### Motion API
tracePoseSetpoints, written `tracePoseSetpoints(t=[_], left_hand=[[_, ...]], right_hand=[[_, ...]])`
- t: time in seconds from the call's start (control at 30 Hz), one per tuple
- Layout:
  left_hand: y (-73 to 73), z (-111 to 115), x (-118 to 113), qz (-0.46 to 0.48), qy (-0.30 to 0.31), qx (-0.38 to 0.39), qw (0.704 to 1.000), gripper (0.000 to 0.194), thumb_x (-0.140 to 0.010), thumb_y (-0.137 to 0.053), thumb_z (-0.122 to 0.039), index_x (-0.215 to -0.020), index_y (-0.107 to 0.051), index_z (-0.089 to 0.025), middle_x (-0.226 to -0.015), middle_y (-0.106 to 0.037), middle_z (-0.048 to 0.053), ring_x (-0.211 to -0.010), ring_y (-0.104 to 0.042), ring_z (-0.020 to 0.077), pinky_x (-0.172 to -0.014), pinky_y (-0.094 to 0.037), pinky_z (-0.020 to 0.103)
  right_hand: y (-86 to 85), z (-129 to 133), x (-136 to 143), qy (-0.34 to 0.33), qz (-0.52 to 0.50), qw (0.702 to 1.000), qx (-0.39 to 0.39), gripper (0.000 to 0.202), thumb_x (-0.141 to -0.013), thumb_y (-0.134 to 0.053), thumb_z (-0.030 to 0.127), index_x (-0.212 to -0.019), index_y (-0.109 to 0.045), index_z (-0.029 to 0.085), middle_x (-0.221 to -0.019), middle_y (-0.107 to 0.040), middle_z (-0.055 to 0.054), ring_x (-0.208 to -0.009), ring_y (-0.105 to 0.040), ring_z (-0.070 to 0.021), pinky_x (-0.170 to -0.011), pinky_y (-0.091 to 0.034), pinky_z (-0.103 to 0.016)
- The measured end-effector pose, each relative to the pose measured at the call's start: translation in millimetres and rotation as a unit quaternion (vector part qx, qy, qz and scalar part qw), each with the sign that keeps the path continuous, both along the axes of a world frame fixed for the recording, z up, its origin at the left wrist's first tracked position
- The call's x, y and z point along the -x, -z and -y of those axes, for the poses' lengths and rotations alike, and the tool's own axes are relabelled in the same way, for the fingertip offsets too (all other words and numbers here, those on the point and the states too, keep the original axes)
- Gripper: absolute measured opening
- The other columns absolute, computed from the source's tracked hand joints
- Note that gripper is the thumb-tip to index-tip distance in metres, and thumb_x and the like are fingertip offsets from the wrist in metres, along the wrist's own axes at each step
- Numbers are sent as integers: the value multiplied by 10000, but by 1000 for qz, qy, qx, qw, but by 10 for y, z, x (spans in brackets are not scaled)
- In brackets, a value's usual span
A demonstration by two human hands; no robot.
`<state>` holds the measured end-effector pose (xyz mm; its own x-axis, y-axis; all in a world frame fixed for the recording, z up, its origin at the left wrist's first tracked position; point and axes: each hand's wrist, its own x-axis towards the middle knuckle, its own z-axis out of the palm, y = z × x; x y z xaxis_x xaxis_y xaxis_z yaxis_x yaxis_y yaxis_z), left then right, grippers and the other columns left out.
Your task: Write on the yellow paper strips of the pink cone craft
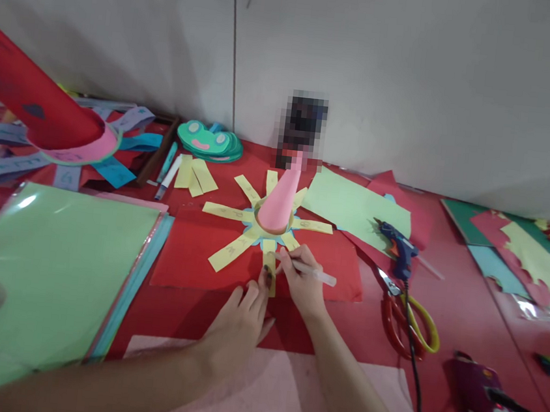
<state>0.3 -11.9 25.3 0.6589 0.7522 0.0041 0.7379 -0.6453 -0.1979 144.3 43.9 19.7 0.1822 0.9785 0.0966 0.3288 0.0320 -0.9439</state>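
A pink paper cone stands at the centre of a ring of yellow paper strips, laid out like petals over a light blue scalloped base. Dark marks show on several strips. My right hand is closed round a whitish pen, its tip at the inner part of the strip nearest me. My left hand has its fingers stretched out, with fingertips pressing on that same strip. Under the flower shape lies a red sheet.
On the right are a glue gun with a trailing cord, scissors and a purple power strip. Green sheets, markers and frog-face cutouts lie left. A red paper tube rises at far left.
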Motion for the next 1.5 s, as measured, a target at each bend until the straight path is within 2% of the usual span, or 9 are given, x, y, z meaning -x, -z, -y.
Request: tracePoseSetpoints(t=[0.33,0.47,0.7,0.87,1.03,1.23,1.33,1.43,1.5], left_hand=[[-19,6,-7,7,-4,7,1000,508,-973,-413,-327,-1378,-454,-24,-1348,-529,205,-1090,-521,276,-837,-426,364],[-29,-5,-6,5,-2,3,1000,486,-978,-403,-350,-1360,-488,-61,-1314,-567,180,-1075,-528,266,-819,-429,352],[-21,-15,1,11,9,7,1000,463,-982,-402,-354,-1326,-525,-71,-1298,-574,188,-1081,-524,266,-813,-424,354],[-45,-19,5,18,10,16,1000,473,-978,-415,-353,-1339,-510,-62,-1303,-565,203,-1092,-526,275,-820,-425,360],[-38,14,5,36,-11,36,999,406,-974,-433,-320,-1287,-572,-101,-1324,-552,186,-1100,-538,269,-854,-433,365],[-1,63,6,40,1,33,999,356,-967,-441,-259,-1259,-598,-131,-1279,-589,157,-1120,-548,260,-886,-443,369],[17,68,14,29,19,10,999,357,-942,-481,-238,-1249,-599,-99,-1254,-602,168,-1110,-557,268,-886,-449,369],[44,67,21,30,28,10,999,336,-929,-494,-212,-1220,-616,-95,-1259,-595,176,-1111,-557,275,-886,-445,376],[61,66,24,39,27,18,999,328,-933,-481,-202,-1214,-617,-102,-1269,-586,178,-1120,-550,275,-889,-439,380]], right_hand=[[-24,-1,-7,-2,-2,1000,7,337,-852,-552,466,-626,-434,245,-486,-570,32,-470,-556,-133,-502,-457,-259],[-10,-2,-13,-8,-9,1000,12,336,-855,-553,440,-618,-424,241,-446,-536,50,-435,-542,-124,-501,-446,-247],[14,3,-8,-5,8,1000,14,311,-839,-573,434,-635,-453,233,-502,-597,25,-482,-587,-137,-527,-458,-254],[19,4,-1,22,17,1000,-5,337,-862,-542,455,-632,-417,243,-457,-547,52,-444,-569,-125,-507,-456,-249],[-29,60,-10,52,-23,998,-36,291,-883,-538,418,-665,-436,254,-469,-521,54,-500,-598,-148,-563,-493,-283],[-20,120,30,22,-40,999,-15,240,-849,-591,428,-725,-511,239,-548,-593,17,-535,-605,-158,-570,-501,-303],[-6,112,62,48,-26,998,-11,335,-795,-648,439,-625,-437,241,-477,-519,46,-471,-544,-132,-489,-451,-267],[9,103,71,65,2,998,-15,411,-813,-611,447,-560,-360,242,-431,-402,75,-419,-440,-99,-458,-416,-245],[20,107,67,63,11,998,-11,424,-826,-586,464,-549,-357,239,-425,-398,75,-409,-416,-91,-457,-415,-239]])
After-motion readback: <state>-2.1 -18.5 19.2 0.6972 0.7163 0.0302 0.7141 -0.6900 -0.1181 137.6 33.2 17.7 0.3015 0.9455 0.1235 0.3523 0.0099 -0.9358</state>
